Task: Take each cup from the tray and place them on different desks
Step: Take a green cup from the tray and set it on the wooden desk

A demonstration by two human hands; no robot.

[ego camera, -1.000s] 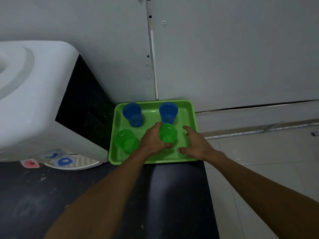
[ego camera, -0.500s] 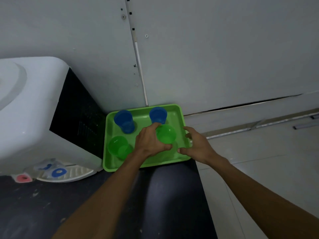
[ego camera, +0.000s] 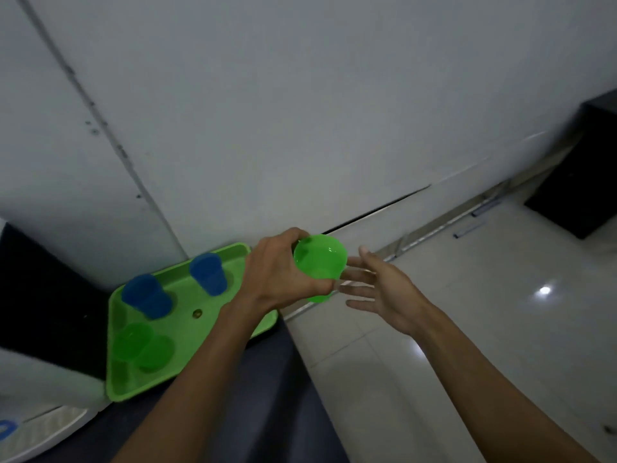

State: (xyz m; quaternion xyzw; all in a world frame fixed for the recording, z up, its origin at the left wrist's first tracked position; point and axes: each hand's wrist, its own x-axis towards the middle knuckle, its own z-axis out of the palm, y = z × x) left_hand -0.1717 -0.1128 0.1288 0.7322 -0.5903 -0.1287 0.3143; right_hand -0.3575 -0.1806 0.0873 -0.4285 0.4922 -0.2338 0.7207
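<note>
Head view: green cup point(ego camera: 320, 262) gripped upright in the left hand point(ego camera: 278, 274), fingers curled round its wall, thumb near the rim, held in the air just past the right edge of the green tray point(ego camera: 187, 362) and over the pale tiled floor point(ego camera: 467, 329). Right hand point(ego camera: 384, 289) beside it, fingers straight and spread, tips close to the cup's far side; touching or not, cannot tell. Left on the tray: two blue cups point(ego camera: 147, 297) point(ego camera: 207, 274) toward the wall and a second green cup point(ego camera: 140, 344) nearer the front. Tray seated on a dark surface point(ego camera: 267, 379), a white appliance point(ego camera: 36, 426) at its left, blurred.

Step in hand, by the look of it: first cup lifted off, carry about to start, three cups yet to go. Next move likely to call for a handover or a steadying touch from the right hand, then a level walk to a desk; a dark block point(ego camera: 581, 182) at far right possibly one, too cropped to say. Cup's contents, if any, not discernible.
</note>
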